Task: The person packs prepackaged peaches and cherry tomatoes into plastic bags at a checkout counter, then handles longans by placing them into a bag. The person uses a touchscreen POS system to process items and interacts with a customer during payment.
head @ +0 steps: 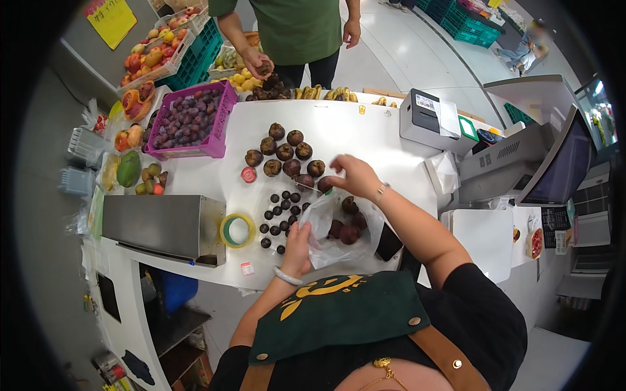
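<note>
My left hand (299, 249) grips the left edge of a clear plastic bag (325, 249) that holds several mangosteens (349, 234). My right hand (356, 176) is above the bag's far edge, its thumb and fingertips beside a dark mangosteen (324, 184); whether it touches the fruit I cannot tell. More mangosteens (284, 152) lie in a loose group on the white counter (371, 141), beyond the bag and to its left. Small dark round fruits (278, 210) are scattered left of the bag. A red round piece (248, 175) lies beside the mangosteens.
A purple crate of plums (222, 122) stands at the back left. Near it are a metal box (161, 225) and a yellow tape roll (237, 230). A phone (389, 243) lies right of the bag. A printer (425, 117) and monitor (562, 156) stand right. A person (298, 29) across the counter holds a fruit.
</note>
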`<state>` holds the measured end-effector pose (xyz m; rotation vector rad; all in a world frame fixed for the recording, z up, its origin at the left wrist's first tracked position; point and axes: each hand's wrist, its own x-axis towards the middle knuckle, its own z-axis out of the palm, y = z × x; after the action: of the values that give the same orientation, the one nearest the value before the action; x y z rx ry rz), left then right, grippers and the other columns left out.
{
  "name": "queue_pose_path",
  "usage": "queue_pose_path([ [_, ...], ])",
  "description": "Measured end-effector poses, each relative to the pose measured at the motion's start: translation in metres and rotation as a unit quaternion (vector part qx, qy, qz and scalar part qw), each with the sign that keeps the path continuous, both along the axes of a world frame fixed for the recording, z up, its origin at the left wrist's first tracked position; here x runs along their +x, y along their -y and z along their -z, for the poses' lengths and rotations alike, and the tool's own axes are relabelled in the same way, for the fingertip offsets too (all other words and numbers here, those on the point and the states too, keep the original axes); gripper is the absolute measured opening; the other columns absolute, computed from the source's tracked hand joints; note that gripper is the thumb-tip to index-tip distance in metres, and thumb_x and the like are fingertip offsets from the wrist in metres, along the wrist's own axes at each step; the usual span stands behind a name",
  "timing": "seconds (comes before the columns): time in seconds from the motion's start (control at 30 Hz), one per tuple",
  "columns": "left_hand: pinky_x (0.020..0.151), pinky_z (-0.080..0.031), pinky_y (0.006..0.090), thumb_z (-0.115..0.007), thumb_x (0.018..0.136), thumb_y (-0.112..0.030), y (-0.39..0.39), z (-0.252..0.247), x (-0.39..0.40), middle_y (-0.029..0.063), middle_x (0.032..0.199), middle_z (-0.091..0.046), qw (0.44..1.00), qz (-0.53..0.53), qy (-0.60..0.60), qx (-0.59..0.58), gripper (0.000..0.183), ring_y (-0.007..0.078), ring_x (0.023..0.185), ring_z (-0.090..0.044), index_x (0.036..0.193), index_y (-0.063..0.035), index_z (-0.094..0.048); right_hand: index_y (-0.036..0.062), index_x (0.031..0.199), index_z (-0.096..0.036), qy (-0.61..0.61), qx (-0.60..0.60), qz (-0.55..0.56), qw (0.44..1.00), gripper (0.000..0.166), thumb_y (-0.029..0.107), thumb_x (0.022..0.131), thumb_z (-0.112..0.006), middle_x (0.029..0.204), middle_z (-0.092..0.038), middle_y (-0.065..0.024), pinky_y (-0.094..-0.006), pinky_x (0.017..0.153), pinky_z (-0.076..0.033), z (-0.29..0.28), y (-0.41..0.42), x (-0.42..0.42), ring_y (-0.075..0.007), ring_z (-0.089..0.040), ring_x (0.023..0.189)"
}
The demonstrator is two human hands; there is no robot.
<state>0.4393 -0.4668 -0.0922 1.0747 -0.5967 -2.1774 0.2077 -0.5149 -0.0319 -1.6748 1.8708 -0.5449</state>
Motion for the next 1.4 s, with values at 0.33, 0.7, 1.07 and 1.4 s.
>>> queue_pose_path([
  [0.33, 0.080, -0.046, 0.0277, -0.047, 0.093, -0.015, -0.012, -0.002, 0.003, 0.0058, 0.104, -0.059, 0.998, 0.037, 0.029, -0.044, 0.026, 0.0137, 0.092, -0.057, 0.116, -0.0013, -0.046, 0.0029, 0.106, -0.056, -0.051, 0.062, 0.003, 0.997, 0.047, 0.021, 0.066, -0.070, 0.104, -0.058, -0.0175, -0.0362, 0.082, -0.049, 0.060, 0.066, 0.021, -0.0305, -0.060, 0.093],
  [0.7, 0.072, -0.046, 0.0274, -0.048, 0.093, -0.017, 0.000, -0.013, -0.002, 0.0039, 0.093, -0.056, 0.999, -0.030, 0.020, -0.028, 0.018, 0.0133, 0.083, -0.055, 0.104, -0.0033, -0.049, 0.0015, 0.107, -0.058, 0.220, 0.068, -0.019, 0.973, 0.050, 0.028, 0.068, -0.076, 0.085, -0.062, -0.0084, -0.0296, 0.074, -0.048, -0.008, -0.079, 0.015, -0.0184, -0.060, 0.080],
  [1.07, 0.075, -0.044, 0.0256, -0.049, 0.093, -0.017, -0.016, -0.012, 0.001, 0.0037, 0.096, -0.057, 1.000, 0.007, 0.023, -0.009, 0.021, 0.0117, 0.086, -0.054, 0.108, -0.0028, -0.049, 0.0015, 0.102, -0.061, -0.125, 0.104, -0.074, 0.984, 0.047, 0.035, 0.070, -0.067, 0.095, -0.063, -0.0165, -0.0375, 0.084, -0.048, 0.046, 0.023, 0.007, -0.0302, -0.060, 0.093],
  [1.4, 0.076, -0.047, 0.0282, -0.048, 0.093, -0.016, -0.015, -0.011, 0.004, 0.0043, 0.100, -0.057, 0.999, -0.003, 0.026, -0.021, 0.025, 0.0135, 0.090, -0.056, 0.114, -0.0031, -0.047, -0.0006, 0.096, -0.060, 0.116, 0.010, 0.099, 0.988, 0.047, 0.033, 0.066, -0.072, 0.087, -0.063, -0.0137, -0.0330, 0.073, -0.049, 0.029, 0.004, -0.005, -0.0239, -0.062, 0.081],
])
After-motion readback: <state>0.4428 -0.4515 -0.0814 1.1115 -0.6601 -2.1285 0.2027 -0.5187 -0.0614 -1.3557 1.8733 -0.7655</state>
